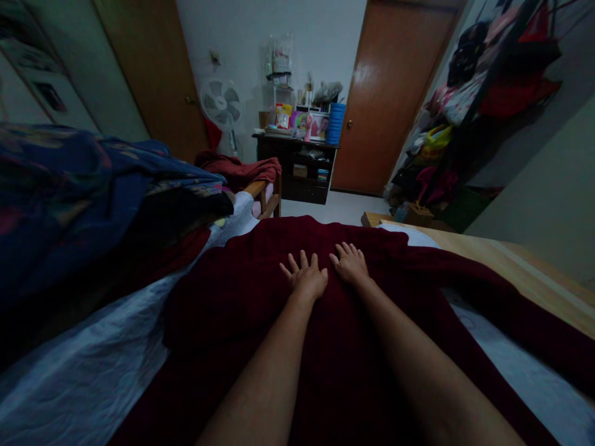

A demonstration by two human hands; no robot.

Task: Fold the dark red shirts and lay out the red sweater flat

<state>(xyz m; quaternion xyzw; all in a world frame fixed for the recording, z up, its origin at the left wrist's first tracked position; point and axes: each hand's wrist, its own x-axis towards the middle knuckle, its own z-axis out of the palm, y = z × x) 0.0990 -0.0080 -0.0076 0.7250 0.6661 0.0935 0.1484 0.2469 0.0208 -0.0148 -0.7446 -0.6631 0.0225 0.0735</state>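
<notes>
A dark red long-sleeved garment (pixel 344 347) lies spread over a bed with a pale sheet (pixel 106 347). One sleeve stretches out to the right, over the sheet and toward the wooden edge. My left hand (pixel 307 275) rests palm down on the garment's upper middle part, fingers spread. Just to its right, my right hand (pixel 351 262) also lies flat on the cloth, its thumb apart from the fingers. The two hands do not touch each other, and neither grips the fabric.
Piled clothes (pixel 93 192) cover the bed's left side. A wooden board (pixel 525 260) runs along the right. Beyond the bed stand a white fan (pixel 222 102), a dark cabinet (pixel 292 189) and a brown door (pixel 383 93). Bags (pixel 506 74) hang at the upper right.
</notes>
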